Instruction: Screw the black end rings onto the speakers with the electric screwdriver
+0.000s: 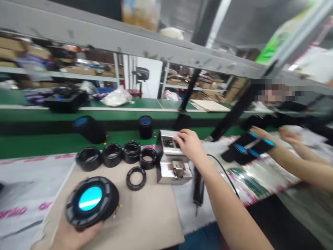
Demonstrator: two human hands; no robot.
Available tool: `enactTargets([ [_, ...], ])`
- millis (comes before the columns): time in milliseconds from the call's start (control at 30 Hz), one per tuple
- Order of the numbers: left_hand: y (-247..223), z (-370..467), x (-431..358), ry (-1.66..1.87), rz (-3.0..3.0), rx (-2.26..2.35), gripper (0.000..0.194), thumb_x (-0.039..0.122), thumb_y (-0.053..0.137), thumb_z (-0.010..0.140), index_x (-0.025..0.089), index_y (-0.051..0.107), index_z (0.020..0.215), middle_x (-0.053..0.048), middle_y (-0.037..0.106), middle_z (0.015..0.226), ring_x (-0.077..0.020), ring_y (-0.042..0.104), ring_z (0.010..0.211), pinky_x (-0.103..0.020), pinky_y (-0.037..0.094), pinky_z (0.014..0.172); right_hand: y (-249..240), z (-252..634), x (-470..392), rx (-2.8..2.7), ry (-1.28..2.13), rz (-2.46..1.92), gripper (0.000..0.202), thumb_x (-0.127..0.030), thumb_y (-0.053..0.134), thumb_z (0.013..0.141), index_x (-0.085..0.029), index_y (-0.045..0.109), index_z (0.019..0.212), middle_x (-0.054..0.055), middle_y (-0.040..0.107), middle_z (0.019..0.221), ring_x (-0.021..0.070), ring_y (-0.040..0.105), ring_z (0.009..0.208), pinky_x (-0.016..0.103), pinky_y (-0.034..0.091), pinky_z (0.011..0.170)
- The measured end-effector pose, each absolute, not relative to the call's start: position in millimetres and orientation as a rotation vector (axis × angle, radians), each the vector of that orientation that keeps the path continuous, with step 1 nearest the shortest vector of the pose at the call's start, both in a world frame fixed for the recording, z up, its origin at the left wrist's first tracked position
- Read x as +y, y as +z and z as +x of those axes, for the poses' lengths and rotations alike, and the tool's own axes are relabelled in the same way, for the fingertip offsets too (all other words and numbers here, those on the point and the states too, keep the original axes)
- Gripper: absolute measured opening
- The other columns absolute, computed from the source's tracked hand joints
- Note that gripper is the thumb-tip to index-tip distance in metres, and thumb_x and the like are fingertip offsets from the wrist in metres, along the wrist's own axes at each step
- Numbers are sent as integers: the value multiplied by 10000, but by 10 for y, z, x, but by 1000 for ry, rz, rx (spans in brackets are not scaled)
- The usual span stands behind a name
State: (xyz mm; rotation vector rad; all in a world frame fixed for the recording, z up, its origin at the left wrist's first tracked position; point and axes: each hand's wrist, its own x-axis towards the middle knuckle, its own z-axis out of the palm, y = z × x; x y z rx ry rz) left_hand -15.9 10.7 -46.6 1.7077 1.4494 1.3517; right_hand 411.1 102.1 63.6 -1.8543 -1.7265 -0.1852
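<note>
Holds a blue-faced black cylinder (91,199) at eight o'clock, from below in the left hand (75,234), apparently sparing its glossy face. Has black rings (113,159) at its one o'clock, grouped presumably for reach. Rests the right hand (192,146) over a metal box (166,173) at the cylinder's two o'clock; cannot tell, through blur, whether pinching anything.

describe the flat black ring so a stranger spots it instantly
Find the brown sheet, then the shiny metal device at its right. Just left of that, in front of four black collars, lies the black ring, clearly flatter than them.
</note>
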Motion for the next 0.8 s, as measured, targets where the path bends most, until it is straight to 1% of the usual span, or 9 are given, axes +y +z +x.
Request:
enactTargets([
  [100, -671, -135, 100, 1400, 1501, 1343, 1163, 735, 958, 609, 257, 553, 1588, -162, 711, 1515, -498, 685, 1416, -648, 602, 1201, 562, 4263, 1012, -1593, -200, -1902, 281, -416, 726, 1070, -139, 754, 1113, 94, 751, 1238, 234, 693, 1277, 514, 549, 1219],
  [233, -709, -81, 129, 1368, 1461, 1111, 1154, 511, 1038, 597, 213, 523, 1586, -231, 623, 1623, -514, 637, 1476, -652, 568, 1223, 555, 4416, 967, -1337, -230, -1982, 436, -547, 624, 1094, -148, 773, 1005, 86, 781, 1079, 214, 745, 1049, 428, 634, 1028],
  [300, -689, -50, 133, 1342, 1456, 1005, 1154, 459, 1040, 622, 227, 490, 1609, -237, 595, 1650, -511, 600, 1517, -655, 530, 1255, 656, 4374, 946, -1303, -279, -1955, 582, -662, 550, 1036, -166, 790, 848, 142, 792, 1005, 311, 756, 987, 520, 642, 961],
  [400, -709, 8, 136, 1337, 1461, 885, 1147, 446, 1028, 668, 273, 452, 1645, -224, 574, 1667, -506, 584, 1534, -669, 510, 1269, 962, 4050, 1002, -1322, -412, -1821, 678, -735, 483, 911, -150, 796, 772, 290, 771, 1168, 521, 712, 1156, 740, 529, 1085],
  [467, -754, 45, 146, 1363, 1479, 850, 1176, 462, 1037, 648, 302, 448, 1653, -213, 570, 1661, -516, 588, 1523, -704, 484, 1278, 1190, 3617, 1144, -1393, -462, -1666, 701, -706, 491, 914, -93, 828, 959, 322, 716, 1335, 544, 637, 1336, 759, 421, 1222],
  [500, -776, 60, 154, 1376, 1490, 844, 1194, 469, 1046, 629, 309, 453, 1652, -210, 568, 1655, -521, 590, 1517, -719, 466, 1285, 1280, 3340, 1256, -1473, -441, -1581, 673, -680, 523, 934, -94, 831, 1052, 295, 712, 1364, 498, 624, 1382, 709, 416, 1264],
  [633, -815, 81, 197, 1410, 1539, 794, 1233, 534, 1061, 581, 294, 475, 1639, -206, 578, 1615, -507, 593, 1496, -708, 429, 1312, 1307, 2060, 1970, -2039, -10, -1230, 480, -596, 766, 916, -266, 814, 1261, 85, 743, 1415, 284, 690, 1364, 466, 511, 1289],
  [733, -829, 75, 255, 1492, 1639, 694, 1287, 609, 1064, 526, 284, 476, 1624, -200, 617, 1553, -489, 636, 1433, -675, 475, 1281, 1031, 1271, 2551, -2198, 281, -1086, 1062, -462, 999, 734, -254, 523, 1660, 128, 513, 1703, 335, 468, 1623, 536, 401, 1389],
  [800, -865, 72, 317, 1553, 1729, 660, 1368, 638, 1074, 456, 260, 462, 1620, -211, 640, 1502, -493, 659, 1389, -658, 501, 1256, 814, 943, 2829, -2182, 435, -1071, 1073, -451, 983, 795, -222, 446, 1695, 175, 411, 1756, 386, 411, 1645, 630, 380, 1379],
])
